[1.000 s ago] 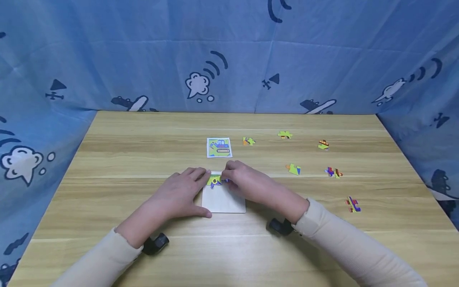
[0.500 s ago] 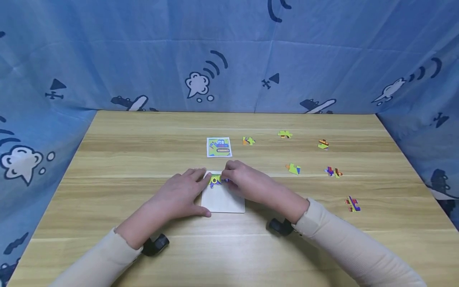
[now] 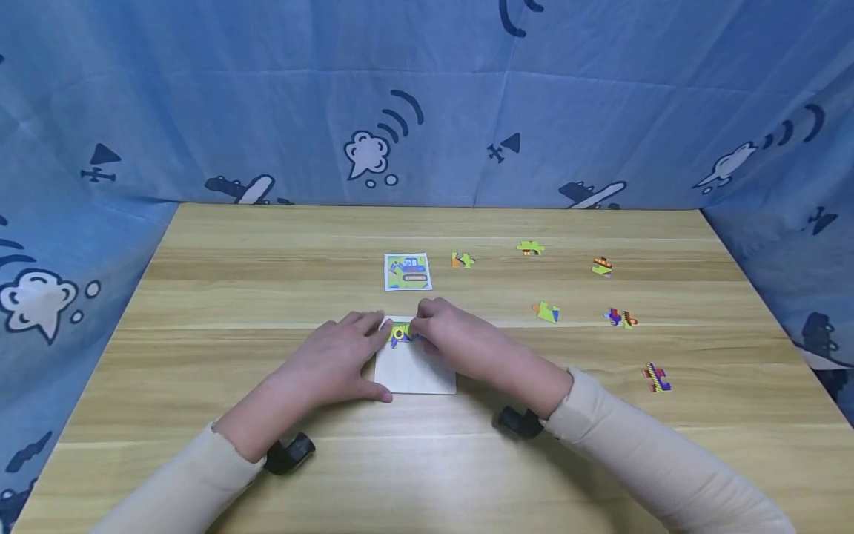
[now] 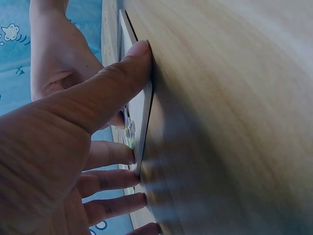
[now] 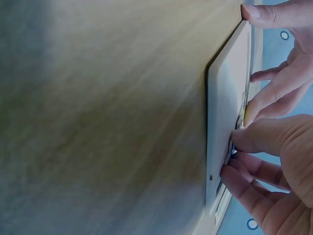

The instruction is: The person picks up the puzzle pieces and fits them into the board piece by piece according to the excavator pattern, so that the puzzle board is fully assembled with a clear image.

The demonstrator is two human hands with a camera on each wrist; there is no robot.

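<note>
A pale square puzzle board point(image 3: 415, 374) lies on the table between both hands. My left hand point(image 3: 333, 363) spreads along its left side, the thumb touching the near left corner and the index fingertip by the placed piece. That green puzzle piece point(image 3: 399, 333) with a yellow ring lies in the board's far left part. My right hand point(image 3: 460, 337) is over the far right part, its thumb and fingers pinching a puzzle piece point(image 5: 230, 152) low against the board. The fingers cover most of this piece, so its picture is hidden.
Behind the board lies a picture card point(image 3: 408, 272) showing a digger. Several loose puzzle pieces point(image 3: 530, 248) are scattered to the right, including a green one point(image 3: 547, 311) and a red-purple striped one point(image 3: 657, 377). A blue patterned cloth point(image 3: 427, 104) hangs behind the table.
The board has shifted very slightly to the left, and the left index fingertip covers more of the placed piece. The right hand stays almost still over the board.
</note>
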